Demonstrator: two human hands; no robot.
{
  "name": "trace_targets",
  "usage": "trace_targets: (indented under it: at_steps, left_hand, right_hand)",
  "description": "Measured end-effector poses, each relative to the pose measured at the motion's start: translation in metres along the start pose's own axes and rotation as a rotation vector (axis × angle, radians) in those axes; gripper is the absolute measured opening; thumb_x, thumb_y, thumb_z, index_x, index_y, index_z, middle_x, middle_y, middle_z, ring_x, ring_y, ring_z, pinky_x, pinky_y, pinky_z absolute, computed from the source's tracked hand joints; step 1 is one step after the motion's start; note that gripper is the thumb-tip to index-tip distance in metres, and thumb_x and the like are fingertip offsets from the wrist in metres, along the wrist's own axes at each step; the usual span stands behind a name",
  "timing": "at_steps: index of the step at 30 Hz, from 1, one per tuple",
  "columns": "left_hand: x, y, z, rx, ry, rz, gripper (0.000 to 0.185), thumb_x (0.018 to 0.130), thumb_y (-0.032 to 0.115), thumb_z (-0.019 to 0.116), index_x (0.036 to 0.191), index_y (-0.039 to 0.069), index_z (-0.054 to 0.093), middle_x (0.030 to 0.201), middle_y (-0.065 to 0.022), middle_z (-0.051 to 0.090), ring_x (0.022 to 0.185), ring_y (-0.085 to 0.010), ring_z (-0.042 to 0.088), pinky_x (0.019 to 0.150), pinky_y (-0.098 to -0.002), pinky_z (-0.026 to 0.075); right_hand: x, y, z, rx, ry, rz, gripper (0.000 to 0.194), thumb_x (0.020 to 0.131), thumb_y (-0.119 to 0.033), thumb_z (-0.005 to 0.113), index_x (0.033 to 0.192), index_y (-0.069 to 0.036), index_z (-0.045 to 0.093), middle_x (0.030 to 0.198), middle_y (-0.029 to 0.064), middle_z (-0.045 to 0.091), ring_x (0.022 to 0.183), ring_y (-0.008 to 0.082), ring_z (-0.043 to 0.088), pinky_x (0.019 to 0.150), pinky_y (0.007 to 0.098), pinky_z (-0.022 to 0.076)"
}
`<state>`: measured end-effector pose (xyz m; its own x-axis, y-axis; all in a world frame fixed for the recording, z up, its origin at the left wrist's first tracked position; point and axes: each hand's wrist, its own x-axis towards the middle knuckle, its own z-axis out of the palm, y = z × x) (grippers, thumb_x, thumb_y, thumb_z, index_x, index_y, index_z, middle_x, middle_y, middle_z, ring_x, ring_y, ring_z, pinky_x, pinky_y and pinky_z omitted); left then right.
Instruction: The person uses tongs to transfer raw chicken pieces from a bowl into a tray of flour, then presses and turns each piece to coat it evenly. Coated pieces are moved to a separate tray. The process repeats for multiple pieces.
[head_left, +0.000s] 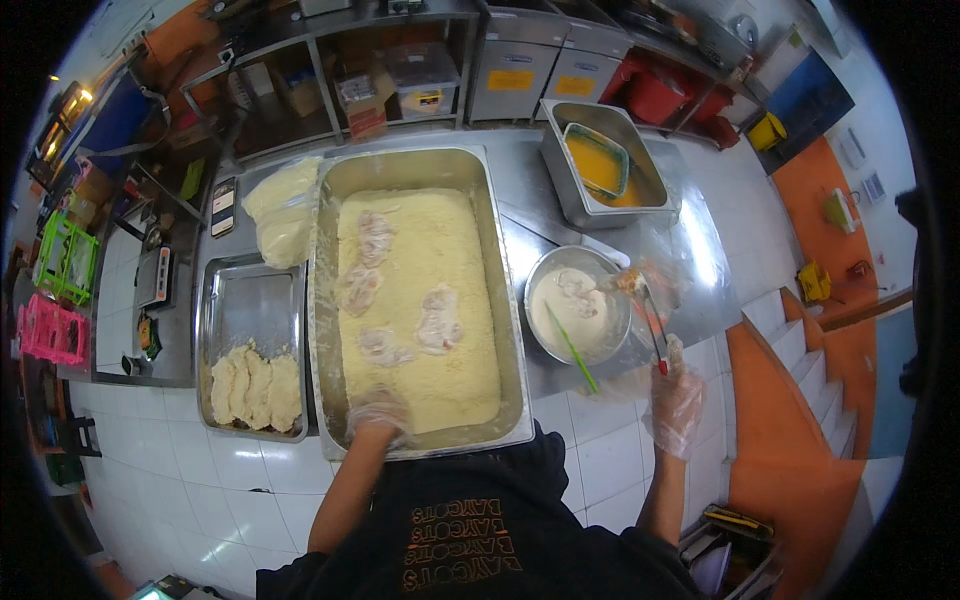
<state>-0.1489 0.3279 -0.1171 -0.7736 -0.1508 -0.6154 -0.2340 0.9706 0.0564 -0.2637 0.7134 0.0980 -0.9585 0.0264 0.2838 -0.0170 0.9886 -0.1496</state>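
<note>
My left hand (379, 415), in a clear plastic glove, is at the near left corner of a deep steel pan (508, 300) of pale yellow breading (450, 240). Its fingers are blurred and partly hidden. Several pieces of raw, pale meat, one a large piece (439, 319), lie on the breading. My right hand (677, 401), also gloved, grips metal tongs (655, 319) with a red end. Their tips are beside a steel bowl (541, 349) of white batter (559, 300). A piece of meat (585, 300) sits in the batter, and a green stick-like handle (571, 347) leans over the rim.
Left of the pan are a steel tray (206, 330) with coated pieces (259, 390), a bag of yellow powder (283, 214) and a phone (223, 208). Beyond the bowl stands a steel container (600, 214) with orange liquid (596, 161). Clear plastic (667, 281) lies near the tongs.
</note>
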Motion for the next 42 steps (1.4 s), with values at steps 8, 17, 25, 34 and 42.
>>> trace_targets:
  at_steps: [8, 17, 25, 34, 42]
  left_hand:
    - [0.000, 0.000, 0.007, 0.032, 0.136, 0.055, 0.030, 0.090, 0.026, 0.048, 0.101, 0.010, 0.070, 0.107, -0.0109, 0.068, 0.098, -0.0277, 0.065, 0.082, -0.0402, 0.052]
    - [-0.011, 0.012, -0.021, 0.013, 0.078, 0.017, 0.028, 0.086, 0.024, 0.051, 0.100, 0.010, 0.072, 0.103, -0.0121, 0.069, 0.095, -0.0290, 0.066, 0.074, -0.0428, 0.053]
    - [-0.017, 0.014, -0.032, 0.004, 0.042, 0.049, 0.029, 0.088, 0.023, 0.049, 0.100, 0.008, 0.072, 0.111, -0.0132, 0.067, 0.101, -0.0305, 0.065, 0.079, -0.0430, 0.053]
    - [-0.019, 0.016, -0.040, -0.028, -0.034, 0.039, 0.037, 0.090, 0.023, 0.046, 0.117, 0.004, 0.064, 0.123, -0.0178, 0.061, 0.112, -0.0323, 0.060, 0.088, -0.0469, 0.050]
    - [-0.015, 0.016, -0.037, -0.073, -0.057, -0.033, 0.036, 0.090, 0.024, 0.048, 0.116, 0.006, 0.066, 0.123, -0.0173, 0.061, 0.112, -0.0335, 0.060, 0.087, -0.0471, 0.050]
  right_hand:
    - [-0.003, 0.013, 0.021, -0.142, -0.129, -0.017, 0.036, 0.088, -0.010, 0.061, 0.123, -0.010, 0.056, 0.064, 0.0159, 0.061, 0.056, 0.0319, 0.062, 0.048, 0.0435, 0.0457]
    - [-0.008, 0.035, 0.041, -0.161, -0.013, -0.151, 0.045, 0.085, -0.006, 0.063, 0.128, -0.012, 0.052, 0.067, 0.0149, 0.061, 0.057, 0.0318, 0.060, 0.051, 0.0436, 0.0455]
    - [-0.007, 0.026, 0.040, -0.278, -0.060, -0.128, 0.037, 0.088, -0.010, 0.062, 0.124, -0.012, 0.055, 0.064, 0.0155, 0.060, 0.055, 0.0324, 0.059, 0.049, 0.0445, 0.0436]
    - [-0.009, 0.023, 0.039, -0.237, -0.039, -0.122, 0.033, 0.088, -0.015, 0.064, 0.120, -0.013, 0.059, 0.060, 0.0149, 0.059, 0.051, 0.0305, 0.058, 0.046, 0.0426, 0.0421]
    - [-0.008, 0.024, 0.040, -0.301, 0.000, -0.143, 0.029, 0.084, -0.015, 0.067, 0.112, -0.009, 0.065, 0.063, 0.0149, 0.061, 0.053, 0.0313, 0.060, 0.047, 0.0420, 0.0458]
